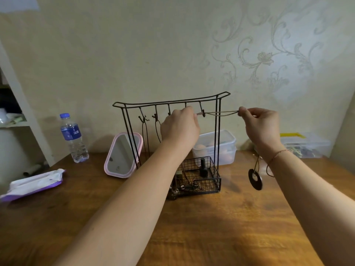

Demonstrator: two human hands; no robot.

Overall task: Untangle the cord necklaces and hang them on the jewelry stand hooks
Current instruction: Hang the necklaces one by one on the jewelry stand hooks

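Forearms cropped, hands point(180, 127) point(259, 125) hiding cord point(221, 112) ends

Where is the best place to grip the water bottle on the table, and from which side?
Grip the water bottle around its labelled middle, coming from the front right. It stands upright, so a sideways wrap fits its round body. A shelf post stands to its left and the pink mirror to its right.

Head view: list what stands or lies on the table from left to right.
Wipes pack → water bottle → pink mirror → jewelry stand → yellow-latched clear box.
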